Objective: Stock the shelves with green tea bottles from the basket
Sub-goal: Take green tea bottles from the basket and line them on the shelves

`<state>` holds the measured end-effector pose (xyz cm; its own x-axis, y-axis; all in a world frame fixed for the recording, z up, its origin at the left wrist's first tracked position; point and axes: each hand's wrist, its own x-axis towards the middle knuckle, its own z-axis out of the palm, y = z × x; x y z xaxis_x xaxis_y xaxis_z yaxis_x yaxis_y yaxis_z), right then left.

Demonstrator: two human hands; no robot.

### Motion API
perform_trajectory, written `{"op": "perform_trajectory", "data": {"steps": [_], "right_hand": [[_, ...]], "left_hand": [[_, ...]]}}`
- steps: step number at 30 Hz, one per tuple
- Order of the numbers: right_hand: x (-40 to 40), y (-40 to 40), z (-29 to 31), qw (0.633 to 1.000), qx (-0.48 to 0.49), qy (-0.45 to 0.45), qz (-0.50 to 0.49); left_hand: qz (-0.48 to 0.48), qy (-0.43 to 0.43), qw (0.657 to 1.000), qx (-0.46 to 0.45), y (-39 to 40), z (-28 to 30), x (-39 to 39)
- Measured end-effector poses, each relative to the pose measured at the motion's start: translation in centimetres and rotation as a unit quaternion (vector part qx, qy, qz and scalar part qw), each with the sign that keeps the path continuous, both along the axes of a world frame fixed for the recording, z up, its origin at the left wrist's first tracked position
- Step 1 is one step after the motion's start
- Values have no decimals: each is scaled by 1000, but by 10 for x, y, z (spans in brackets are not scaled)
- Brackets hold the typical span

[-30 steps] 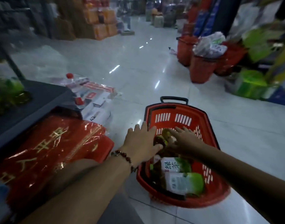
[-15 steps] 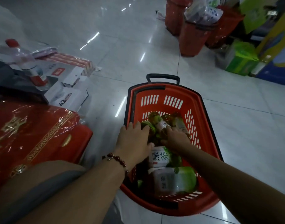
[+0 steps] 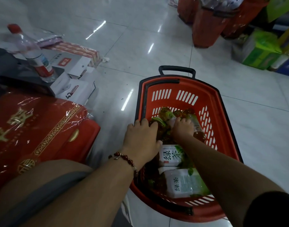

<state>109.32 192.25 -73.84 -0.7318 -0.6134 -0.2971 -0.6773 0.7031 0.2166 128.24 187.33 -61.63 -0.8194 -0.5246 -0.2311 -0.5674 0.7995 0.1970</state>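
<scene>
Red plastic basket on the tiled floor now fills more of the view. Both hands have sunk among its green tea bottles: left hand spread flat on them, right hand curled round one, ready to lift.

Bottle labels read "绿茶"; the white box shows "42".
</scene>
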Motion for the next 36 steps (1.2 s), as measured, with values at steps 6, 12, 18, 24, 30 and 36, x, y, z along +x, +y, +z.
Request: {"op": "perform_trajectory", "data": {"steps": [6, 12, 18, 24, 30, 36], "right_hand": [[1, 3, 12, 994, -96, -45, -25], [-8, 6, 38, 872, -291, -314, -239], [-16, 34, 75, 819, -361, -375, -242], [-13, 58, 132, 848, -351, -376, -126], [17, 66, 205, 875, -269, -402, -10], [56, 65, 262, 891, -238, -377, 83]], "left_hand": [[8, 1, 1000, 3, -3, 0, 6], [8, 15, 1000, 5, -2, 2, 10], [10, 31, 999, 6, -1, 4, 18], [11, 72, 997, -7, 3, 10, 24], [-23, 133, 991, 0, 16, 24, 24], [-14, 210, 976, 53, 26, 44, 34]]}}
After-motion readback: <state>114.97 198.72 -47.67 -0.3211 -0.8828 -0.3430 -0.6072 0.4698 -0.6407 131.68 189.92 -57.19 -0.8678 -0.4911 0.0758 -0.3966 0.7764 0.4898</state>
